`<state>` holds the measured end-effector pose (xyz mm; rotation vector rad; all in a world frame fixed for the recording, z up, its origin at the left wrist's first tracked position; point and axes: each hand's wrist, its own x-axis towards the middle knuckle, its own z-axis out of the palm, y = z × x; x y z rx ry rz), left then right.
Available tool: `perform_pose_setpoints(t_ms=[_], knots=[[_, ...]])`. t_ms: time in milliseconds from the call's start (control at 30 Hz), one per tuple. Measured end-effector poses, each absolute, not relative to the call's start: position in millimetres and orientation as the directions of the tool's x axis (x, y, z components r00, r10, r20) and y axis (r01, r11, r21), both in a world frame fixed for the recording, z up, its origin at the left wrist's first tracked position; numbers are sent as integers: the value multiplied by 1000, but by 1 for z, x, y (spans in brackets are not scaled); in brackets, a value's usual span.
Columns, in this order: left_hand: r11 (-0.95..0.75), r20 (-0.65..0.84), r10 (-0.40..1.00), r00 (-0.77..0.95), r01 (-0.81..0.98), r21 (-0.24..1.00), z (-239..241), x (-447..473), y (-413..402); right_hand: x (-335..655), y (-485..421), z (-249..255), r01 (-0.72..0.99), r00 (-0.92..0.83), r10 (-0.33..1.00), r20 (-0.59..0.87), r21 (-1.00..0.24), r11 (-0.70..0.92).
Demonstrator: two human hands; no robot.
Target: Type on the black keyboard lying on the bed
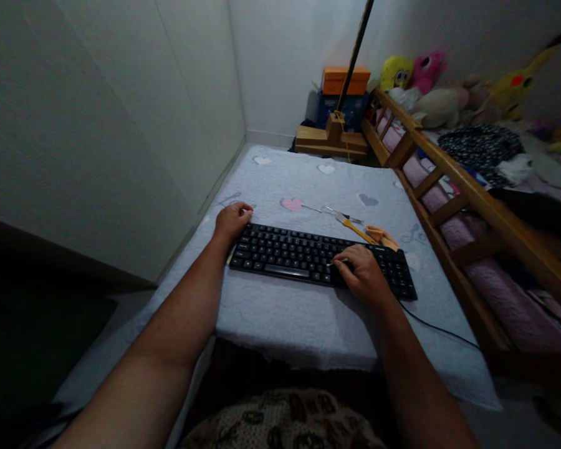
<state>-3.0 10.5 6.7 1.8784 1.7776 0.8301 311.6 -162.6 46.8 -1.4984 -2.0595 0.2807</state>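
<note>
A black keyboard (303,252) lies across a pale blue blanket (299,318) with heart shapes. My left hand (232,219) rests at the keyboard's far left corner, fingers curled over its edge. My right hand (362,272) lies on the keys right of the middle, fingers bent, the fingertips pinched around a small pale thing I cannot make out. A black cable (437,327) runs from the keyboard's right end.
Behind the keyboard lie a yellow-handled tool (354,229), a small metal tool (333,212) and a tan object (382,235). A wooden bed rail (453,181) runs along the right, plush toys (416,72) beyond. Boxes (345,80) and a wooden stand (331,137) sit at the far end. A white wall is left.
</note>
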Motion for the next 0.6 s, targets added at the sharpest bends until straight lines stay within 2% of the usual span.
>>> perform_pose_setpoints(t_ms=[233,600], knots=[[-97,142,990,0,729,678,6,-3,10,312,-152,57,828,-239,949,206,-467,310],[-99,149,989,-6,723,684,3,-4,11,306,-151,52,747,-246,930,272,-559,361]])
